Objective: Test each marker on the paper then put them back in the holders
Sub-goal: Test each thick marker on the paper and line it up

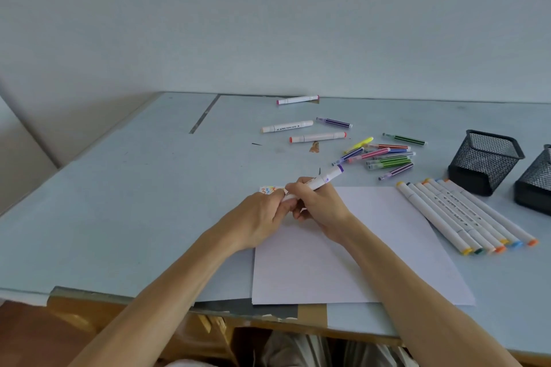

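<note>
My right hand (317,205) grips a white marker with a purple cap (326,177) that points up and to the right. My left hand (262,214) pinches the marker's lower end, over the top left corner of the white paper (372,247). A few small coloured squiggles (267,190) show at that corner. Several white markers (465,214) lie in a row right of the paper. Thin coloured pens (384,156) are piled behind it. Two black mesh holders (484,161) (536,182) stand at the far right.
Three white markers (287,126) (317,137) (298,99) and a purple pen (334,121) lie loose farther back on the pale blue table (134,202). A green pen (405,138) lies near the holders. A small brown scrap (314,147) sits mid-table. The table's front edge runs below the paper.
</note>
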